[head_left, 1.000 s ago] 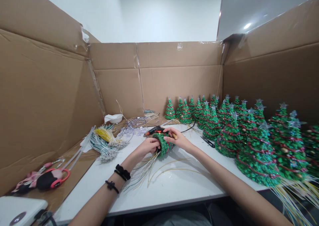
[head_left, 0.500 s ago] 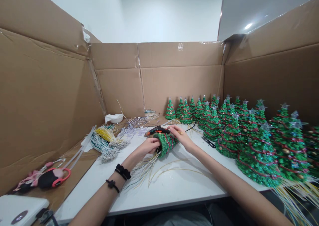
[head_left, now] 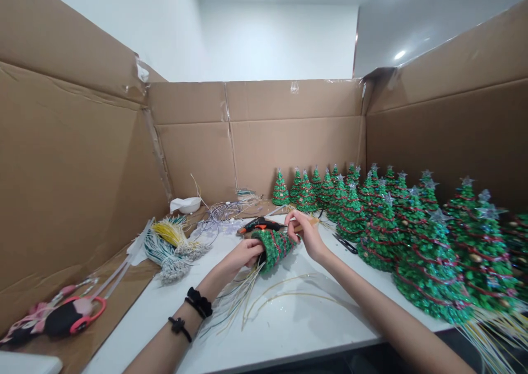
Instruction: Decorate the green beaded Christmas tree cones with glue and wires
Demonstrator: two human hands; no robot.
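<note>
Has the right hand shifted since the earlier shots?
Yes, the right hand has moved rightward, away from the glue gun on the table.

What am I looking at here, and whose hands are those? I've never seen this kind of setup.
This is one view from a camera worn on a person's head, looking forward and down. There is no machine: those are the person's own bare hands. The left hand holds a small green Christmas tree on its side, with wires trailing from its base. The right hand pinches a tan stick near the tree's tip. A glue gun lies just behind, on a white table. Rows of similar trees stand to the right.
</note>
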